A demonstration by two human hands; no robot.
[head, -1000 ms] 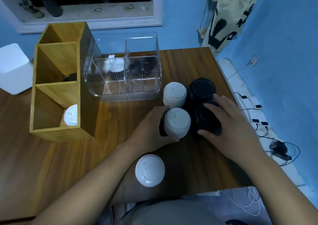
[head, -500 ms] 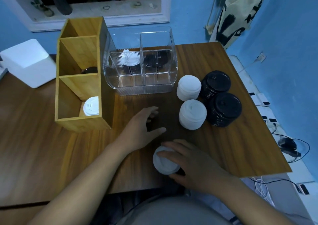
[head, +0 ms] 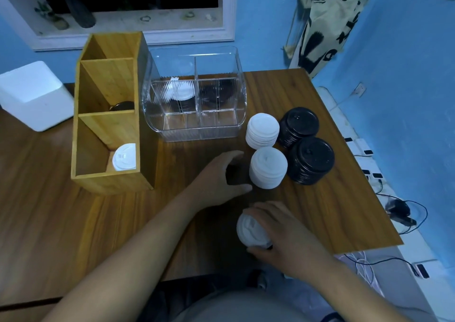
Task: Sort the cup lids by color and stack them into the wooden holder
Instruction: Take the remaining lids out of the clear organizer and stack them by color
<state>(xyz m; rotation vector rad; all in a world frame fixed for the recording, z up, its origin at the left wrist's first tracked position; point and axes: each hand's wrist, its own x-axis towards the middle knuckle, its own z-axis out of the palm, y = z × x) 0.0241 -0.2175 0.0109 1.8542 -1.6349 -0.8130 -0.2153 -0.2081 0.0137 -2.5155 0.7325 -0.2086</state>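
My right grip (head: 283, 238) is curled around a round white plastic lid (head: 251, 230) near the brown wooden surface (head: 344, 210) edge. My left grip (head: 221, 174) rests open. A slip could drop the lid off, or my left arm could bump the tall white lid stack (head: 268, 167).

- The right hand (head: 288, 235) grips a single white lid (head: 251, 230) at the table's (head: 61, 223) near edge, 6 o'clock.
- The left hand (head: 219, 178) rests half-curled, thumb by the nearer white lid stack (head: 268, 167).
- A second white stack (head: 263, 130) and two black lid stacks (head: 299, 127) (head: 311, 160) sit at 3 o'clock.
- The wooden holder (head: 108, 124), at 10 o'clock, contains a white lid (head: 124, 157) in its nearest compartment.
- A clear plastic organizer (head: 197, 95) stands at 12 o'clock.
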